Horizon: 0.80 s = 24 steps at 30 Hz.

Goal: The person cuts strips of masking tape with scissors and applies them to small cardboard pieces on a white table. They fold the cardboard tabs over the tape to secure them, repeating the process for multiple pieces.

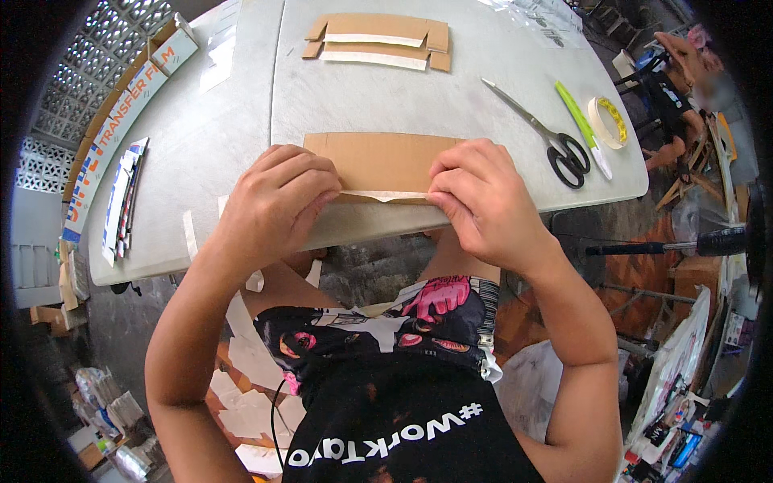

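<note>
I see both hands, left hand (278, 201) and right hand (475, 197), pinching a white strip (386, 196) on cardboard (378, 161); one finished piece (378, 40) lies beyond.

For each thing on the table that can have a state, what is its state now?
Cardboard piece: flat at the near table edge, pressed by both hands.
White strip: along the cardboard's near edge, between the hands.
Left hand: fingers curled on the cardboard.
Right hand: pinching the strip's end.
Scissors: closed, lying flat.
Tape roll: lying flat.
Folded cardboard: flat, at the far side.
</note>
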Motion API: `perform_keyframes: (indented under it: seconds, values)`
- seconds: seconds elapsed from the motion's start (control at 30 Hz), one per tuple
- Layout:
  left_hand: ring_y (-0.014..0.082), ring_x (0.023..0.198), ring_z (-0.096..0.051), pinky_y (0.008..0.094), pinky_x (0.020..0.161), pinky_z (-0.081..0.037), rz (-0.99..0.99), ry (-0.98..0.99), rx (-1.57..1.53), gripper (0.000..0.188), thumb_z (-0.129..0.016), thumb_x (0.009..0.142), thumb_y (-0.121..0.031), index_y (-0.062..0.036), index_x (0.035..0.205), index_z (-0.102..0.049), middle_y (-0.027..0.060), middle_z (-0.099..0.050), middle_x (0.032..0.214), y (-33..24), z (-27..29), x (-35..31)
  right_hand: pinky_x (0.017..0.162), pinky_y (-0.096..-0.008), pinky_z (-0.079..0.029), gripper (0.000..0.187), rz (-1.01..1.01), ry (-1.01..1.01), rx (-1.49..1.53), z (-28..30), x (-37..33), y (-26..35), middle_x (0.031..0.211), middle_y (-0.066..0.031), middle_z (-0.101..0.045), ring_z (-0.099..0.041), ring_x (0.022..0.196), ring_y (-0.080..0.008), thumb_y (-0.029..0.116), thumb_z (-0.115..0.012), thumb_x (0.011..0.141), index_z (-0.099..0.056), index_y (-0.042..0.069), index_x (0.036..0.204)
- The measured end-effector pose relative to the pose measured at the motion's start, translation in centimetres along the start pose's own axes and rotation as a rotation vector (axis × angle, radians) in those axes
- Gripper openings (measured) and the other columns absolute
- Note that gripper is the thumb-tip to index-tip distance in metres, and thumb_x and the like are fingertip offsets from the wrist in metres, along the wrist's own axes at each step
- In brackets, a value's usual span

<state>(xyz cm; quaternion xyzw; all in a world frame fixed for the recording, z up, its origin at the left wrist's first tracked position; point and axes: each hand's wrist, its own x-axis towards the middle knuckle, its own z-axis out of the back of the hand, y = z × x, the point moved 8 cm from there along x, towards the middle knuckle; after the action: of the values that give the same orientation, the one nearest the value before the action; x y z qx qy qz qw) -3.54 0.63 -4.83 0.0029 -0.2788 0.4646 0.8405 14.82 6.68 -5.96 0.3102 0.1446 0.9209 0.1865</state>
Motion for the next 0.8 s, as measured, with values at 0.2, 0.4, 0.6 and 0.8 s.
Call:
perform_keyframes:
  seconds: [0.2, 0.4, 0.6, 0.8]
  values:
    - [0.0291, 0.09, -0.069, 0.04, 0.08, -0.055, 0.066, 0.085, -0.023, 0.009, -0.07, 0.084, -0.002, -0.0028, 0.09, -0.063, 0.0111, -0.071, 0.095, 0.2, -0.1, 0.6, 0.091, -0.0442, -0.046, 0.012, 0.003, -0.022, -0.012, 0.1, -0.2, 0.1, 0.1, -0.0085, -0.067, -0.061, 0.102, -0.0311, 0.008, -0.072, 0.08, -0.065, 0.003, 0.089]
    - [0.0295, 0.09, -0.069, 0.0404, 0.081, -0.055, 0.085, 0.046, -0.046, 0.01, -0.07, 0.084, -0.001, -0.0027, 0.09, -0.063, 0.0112, -0.072, 0.096, 0.8, -0.1, 0.0, 0.091, -0.0432, -0.049, 0.01, 0.011, -0.063, -0.007, 0.2, -0.2, 0.0, 0.1, -0.0086, -0.068, -0.063, 0.101, -0.0328, 0.003, -0.072, 0.083, -0.064, 0.003, 0.089]
    - [0.028, 0.095, -0.07, 0.0412, 0.083, -0.057, -0.098, 0.032, 0.066, 0.014, -0.073, 0.078, -0.002, -0.0028, 0.09, -0.065, 0.0114, -0.072, 0.099, -0.4, -0.1, -0.6, 0.086, -0.0422, -0.052, 0.018, 0.065, -0.076, 0.034, 0.4, -0.7, 0.1, 0.098, -0.0091, -0.066, -0.065, 0.1, -0.0324, 0.001, -0.077, 0.077, -0.065, 0.004, 0.089]
    - [0.0286, 0.099, -0.068, 0.0435, 0.089, -0.057, -0.196, 0.032, 0.191, 0.022, -0.07, 0.07, -0.007, 0.001, 0.091, -0.066, 0.012, -0.066, 0.103, -1.8, 0.0, -1.1, 0.082, -0.0436, -0.05, 0.017, 0.146, -0.147, 0.004, 0.3, -1.3, 0.5, 0.094, -0.0084, -0.062, -0.064, 0.094, -0.031, 0.007, -0.075, 0.069, -0.066, 0.005, 0.083]
